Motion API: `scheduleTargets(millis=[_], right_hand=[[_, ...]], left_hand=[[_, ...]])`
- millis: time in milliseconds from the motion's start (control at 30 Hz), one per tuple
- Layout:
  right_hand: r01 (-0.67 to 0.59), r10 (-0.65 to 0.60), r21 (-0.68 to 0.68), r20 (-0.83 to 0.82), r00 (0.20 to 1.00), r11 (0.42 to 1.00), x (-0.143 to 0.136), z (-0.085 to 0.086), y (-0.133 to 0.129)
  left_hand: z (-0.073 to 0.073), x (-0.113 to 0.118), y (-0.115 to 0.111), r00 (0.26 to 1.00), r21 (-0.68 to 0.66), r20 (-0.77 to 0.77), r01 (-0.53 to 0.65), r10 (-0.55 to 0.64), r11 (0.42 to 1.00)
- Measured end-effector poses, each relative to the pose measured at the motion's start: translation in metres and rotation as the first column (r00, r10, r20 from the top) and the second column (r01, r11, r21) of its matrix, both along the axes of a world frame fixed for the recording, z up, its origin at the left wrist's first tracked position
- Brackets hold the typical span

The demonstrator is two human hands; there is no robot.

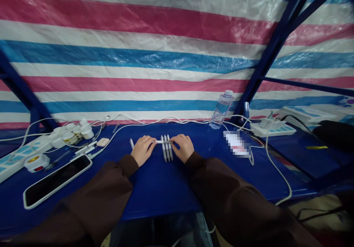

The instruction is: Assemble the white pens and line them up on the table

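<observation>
left fingers [149, 141] pinch crosswise pen [159, 141] by one end | right fingers [176, 140] pinch its other | three pens [167, 152] between them

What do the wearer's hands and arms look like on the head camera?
The left hand and right hand are bare, without gloves. The left sleeve and right sleeve are long, loose and dark brown, narrowing to close-fitting cuffs of similar brown. No logo or print shows on either sleeve.
</observation>
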State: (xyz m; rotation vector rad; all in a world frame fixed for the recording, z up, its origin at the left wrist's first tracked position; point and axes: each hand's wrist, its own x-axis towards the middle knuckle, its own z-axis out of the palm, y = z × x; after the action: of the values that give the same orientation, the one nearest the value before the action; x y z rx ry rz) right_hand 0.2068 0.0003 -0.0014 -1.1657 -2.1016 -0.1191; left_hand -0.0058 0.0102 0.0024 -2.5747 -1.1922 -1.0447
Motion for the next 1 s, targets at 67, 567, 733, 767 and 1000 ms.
scheduleTargets(millis=[67,567,733,767,1000], right_hand=[[0.011,-0.011,-0.012,-0.009,1.0,1.0,-0.0013,0.0009,-0.0011],[0.003,-0.005,-0.062,-0.039,0.999,0.998,-0.0038,0.004,-0.0025],[0.024,-0.03,-0.104,-0.061,0.998,0.994,-0.0049,0.0042,-0.0031],[0.029,-0.036,-0.111,-0.055,0.998,0.993,-0.005,0.0043,-0.0029],[-0.029,0.022,-0.071,-0.104,0.994,0.997,-0.0038,0.0013,-0.0012]], left_hand=[[0.0002,0.0,0.0,1.0,0.005,0.015,0.012,-0.012,1.0],[0.0031,0.0003,-0.0021,0.999,0.036,0.05,-0.006,0.004,0.999],[0.0041,0.0003,-0.0027,0.998,0.036,0.063,-0.002,0.0,0.999],[0.0041,0.0003,-0.0028,0.998,0.038,0.063,-0.001,-0.002,0.999],[0.0038,-0.0003,-0.0014,0.997,0.05,0.074,-0.002,-0.002,0.999]])
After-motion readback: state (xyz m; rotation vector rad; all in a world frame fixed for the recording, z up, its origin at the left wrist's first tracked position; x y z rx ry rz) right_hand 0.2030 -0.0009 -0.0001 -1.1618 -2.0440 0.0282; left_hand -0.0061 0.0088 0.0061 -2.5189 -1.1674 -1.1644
